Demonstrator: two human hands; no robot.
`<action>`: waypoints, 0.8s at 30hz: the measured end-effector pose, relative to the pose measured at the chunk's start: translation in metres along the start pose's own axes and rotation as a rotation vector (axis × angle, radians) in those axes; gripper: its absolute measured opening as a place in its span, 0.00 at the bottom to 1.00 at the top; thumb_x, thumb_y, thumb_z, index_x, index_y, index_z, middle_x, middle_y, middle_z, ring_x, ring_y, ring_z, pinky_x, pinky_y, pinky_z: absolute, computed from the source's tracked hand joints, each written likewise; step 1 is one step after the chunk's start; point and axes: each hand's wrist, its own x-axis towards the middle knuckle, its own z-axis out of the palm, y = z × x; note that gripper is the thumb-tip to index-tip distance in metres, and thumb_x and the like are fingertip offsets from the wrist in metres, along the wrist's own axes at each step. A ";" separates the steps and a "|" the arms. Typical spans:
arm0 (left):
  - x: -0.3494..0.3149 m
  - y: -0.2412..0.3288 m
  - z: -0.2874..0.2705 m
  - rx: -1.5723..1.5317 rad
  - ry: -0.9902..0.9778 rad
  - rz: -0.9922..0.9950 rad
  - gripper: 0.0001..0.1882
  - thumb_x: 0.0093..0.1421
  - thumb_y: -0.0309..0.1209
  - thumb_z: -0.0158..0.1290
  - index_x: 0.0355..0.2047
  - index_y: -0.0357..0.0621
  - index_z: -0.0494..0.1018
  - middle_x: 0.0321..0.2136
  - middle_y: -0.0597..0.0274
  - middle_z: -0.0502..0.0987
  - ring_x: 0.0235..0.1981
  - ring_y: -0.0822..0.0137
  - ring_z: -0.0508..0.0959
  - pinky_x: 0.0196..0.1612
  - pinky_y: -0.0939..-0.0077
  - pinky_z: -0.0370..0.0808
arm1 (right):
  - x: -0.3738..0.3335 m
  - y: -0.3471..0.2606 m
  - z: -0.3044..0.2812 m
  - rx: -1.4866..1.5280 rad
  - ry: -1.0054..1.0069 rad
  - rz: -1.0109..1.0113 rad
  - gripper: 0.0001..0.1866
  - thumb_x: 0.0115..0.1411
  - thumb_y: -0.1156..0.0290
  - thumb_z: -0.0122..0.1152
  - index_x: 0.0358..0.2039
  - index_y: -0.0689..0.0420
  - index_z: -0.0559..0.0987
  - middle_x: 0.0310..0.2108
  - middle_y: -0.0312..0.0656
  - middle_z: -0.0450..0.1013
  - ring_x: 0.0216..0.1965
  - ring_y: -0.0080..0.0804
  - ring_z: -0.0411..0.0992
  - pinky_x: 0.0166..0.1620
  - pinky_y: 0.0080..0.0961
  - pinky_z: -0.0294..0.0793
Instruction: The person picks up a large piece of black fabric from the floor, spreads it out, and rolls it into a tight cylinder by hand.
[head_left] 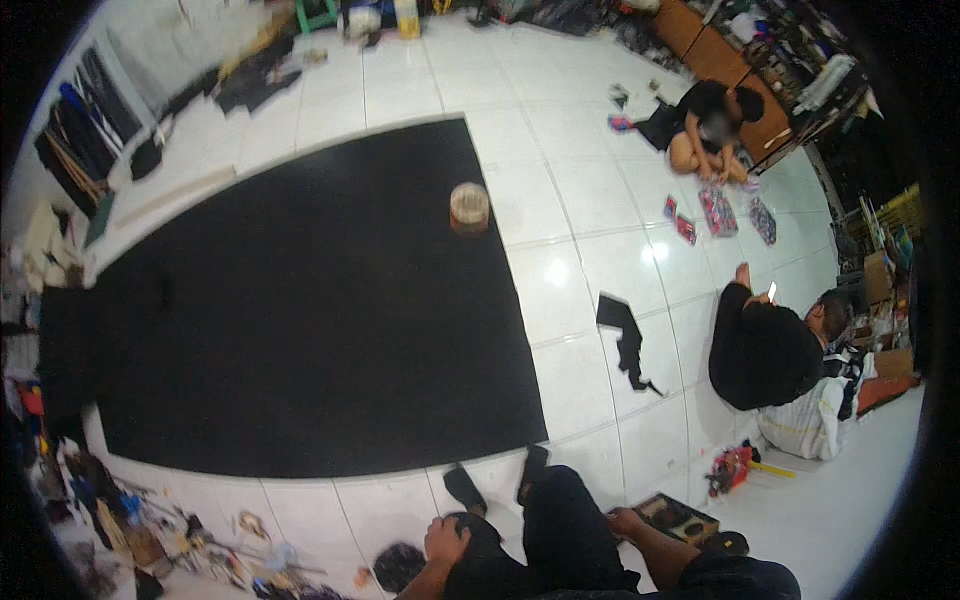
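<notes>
I sit with my knees bent at the lower edge of a large black sheet of cloth (pixel 310 310) spread over the tiled floor. My left hand (pixel 447 540) rests on my left knee, fingers lying loosely over it, nothing held. Beside my right thigh, my right hand (pixel 626 524) hangs down next to the left corner of a brown box (pixel 676 520) with round openings. Its fingers are small and dark here, so whether they grip the box's edge I cannot tell. A round, light-topped container (pixel 468 207) stands on the cloth near its right edge.
Black cloth scraps (pixel 625 340) lie right of the sheet. One person (pixel 770 345) in black sits at right with a lit phone; another (pixel 705 130) sits farther back among patterned packages (pixel 717 212). Red items (pixel 732 470) lie near the box. Clutter (pixel 190 535) lines the lower left.
</notes>
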 end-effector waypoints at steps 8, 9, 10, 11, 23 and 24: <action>0.091 -0.001 -0.198 -0.081 0.203 -0.226 0.17 0.50 0.40 0.57 0.29 0.36 0.79 0.33 0.45 0.79 0.37 0.45 0.79 0.43 0.55 0.74 | 0.003 0.025 -0.091 0.430 0.038 0.110 0.22 0.58 0.56 0.63 0.37 0.65 0.78 0.26 0.48 0.77 0.24 0.31 0.75 0.26 0.28 0.74; 0.095 0.018 -0.222 -0.023 0.237 -0.327 0.16 0.50 0.39 0.57 0.28 0.35 0.79 0.30 0.44 0.79 0.35 0.45 0.79 0.42 0.55 0.74 | 0.021 0.032 -0.097 0.401 -0.011 0.046 0.21 0.57 0.56 0.64 0.38 0.65 0.78 0.26 0.48 0.77 0.24 0.32 0.75 0.26 0.29 0.74; 0.098 0.015 -0.228 -0.061 0.376 -0.336 0.16 0.49 0.38 0.56 0.25 0.34 0.78 0.29 0.43 0.79 0.35 0.45 0.79 0.42 0.54 0.74 | 0.048 0.040 -0.101 0.392 -0.060 0.024 0.19 0.56 0.59 0.64 0.38 0.63 0.79 0.27 0.48 0.77 0.24 0.34 0.75 0.27 0.30 0.73; 0.106 0.021 -0.215 -0.112 0.501 -0.329 0.15 0.49 0.38 0.55 0.22 0.34 0.77 0.27 0.42 0.79 0.34 0.45 0.80 0.41 0.54 0.74 | 0.077 0.056 -0.119 0.385 -0.091 0.017 0.17 0.55 0.61 0.64 0.39 0.62 0.79 0.27 0.48 0.77 0.25 0.36 0.75 0.27 0.32 0.73; 0.196 0.283 -0.195 -0.739 -0.026 -0.050 0.13 0.59 0.37 0.55 0.30 0.37 0.77 0.24 0.65 0.77 0.29 0.72 0.75 0.33 0.76 0.71 | 0.116 -0.177 -0.565 0.197 0.462 -0.282 0.25 0.58 0.51 0.58 0.45 0.60 0.76 0.40 0.50 0.77 0.43 0.46 0.75 0.46 0.35 0.74; 0.213 0.299 -0.200 -0.829 -0.068 -0.107 0.13 0.59 0.37 0.55 0.30 0.37 0.77 0.24 0.65 0.77 0.28 0.72 0.76 0.31 0.76 0.71 | 0.127 -0.186 -0.577 0.202 0.445 -0.316 0.25 0.58 0.51 0.58 0.45 0.60 0.76 0.40 0.50 0.77 0.43 0.46 0.75 0.46 0.35 0.74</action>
